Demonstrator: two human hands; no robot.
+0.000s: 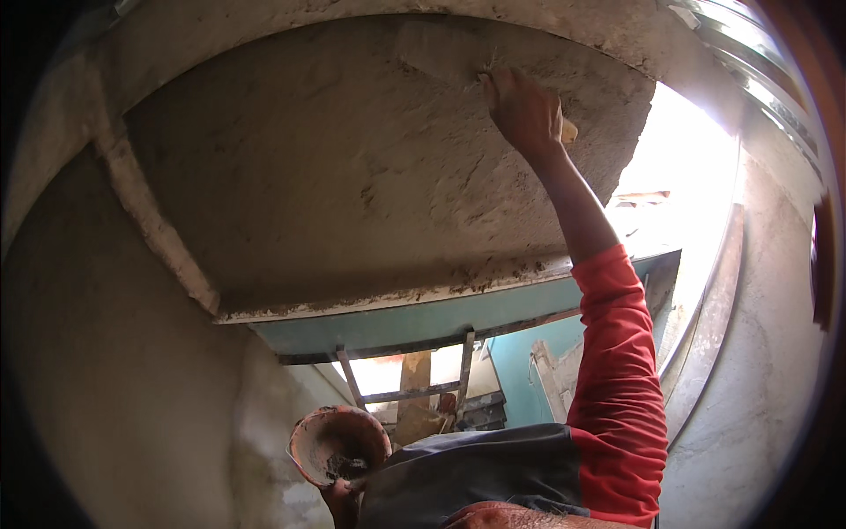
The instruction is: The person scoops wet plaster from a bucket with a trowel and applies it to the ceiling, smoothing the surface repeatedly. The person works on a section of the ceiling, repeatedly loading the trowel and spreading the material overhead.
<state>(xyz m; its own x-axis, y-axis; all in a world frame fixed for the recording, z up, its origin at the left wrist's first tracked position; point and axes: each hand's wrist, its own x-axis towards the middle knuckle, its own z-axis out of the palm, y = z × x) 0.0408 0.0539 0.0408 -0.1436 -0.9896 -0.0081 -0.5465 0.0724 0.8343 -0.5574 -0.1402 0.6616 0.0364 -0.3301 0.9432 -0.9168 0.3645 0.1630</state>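
While the right hand (524, 110) is raised high against a broad, rough, grey-brown plastered surface (335, 176), its fingers are curled firmly round a hand tool with a pale, rounded wooden handle (570, 132), whose butt end juts out at the heel of the palm. The tool is near the upper right of that surface; its working end blends with the grey plaster, so its exact outline cannot be made out. Streaks and small ridges mark the plaster below and beside the hand.

Low down, left of the body, is a round, reddish-brown bowl with a worn rim (298, 436), tilted so that its inside shows, with a lump of dark grey mortar (345, 467) in the bottom. The left hand (342, 501) shows only in part at the bowl's near edge; how its fingers close cannot be told.

A bright red, wrinkled sleeve (621, 353) covers the right arm up to the bare forearm, beside a dark grey garment (485, 472) on the torso. Under the plastered surface runs a smooth teal band (423, 313), with a ladder-like wooden frame (410, 392) below it. A bright opening (683, 154) lies to the right.
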